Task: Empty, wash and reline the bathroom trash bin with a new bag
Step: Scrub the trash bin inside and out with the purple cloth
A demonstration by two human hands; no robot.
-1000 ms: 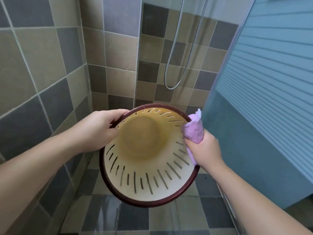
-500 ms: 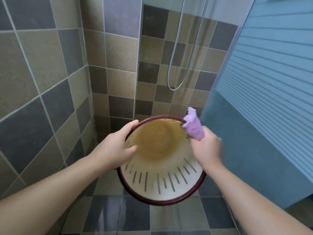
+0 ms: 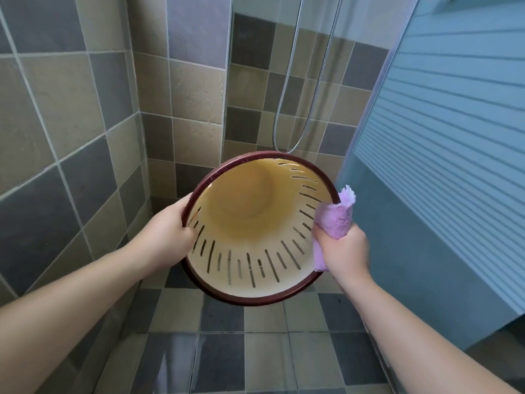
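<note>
A round cream trash bin (image 3: 250,223) with slotted walls and a dark red rim is held in the air, tilted so its open mouth faces me. It holds nothing inside. My left hand (image 3: 167,231) grips the rim on the left, thumb inside the bin. My right hand (image 3: 341,248) grips a folded purple cloth (image 3: 335,220) and presses it against the bin's right rim. Part of the cloth hangs below that hand.
I stand in a tiled shower corner. A metal shower hose (image 3: 295,109) loops down the back wall. A blue frosted glass partition (image 3: 440,166) rises close on the right. The tiled floor (image 3: 227,351) below looks wet. The left wall (image 3: 56,137) is near.
The bin has turned and shifted a little right and up. My right hand slid the cloth along the right rim, from the top edge down the side. My left hand shifted its grip on the rim.
</note>
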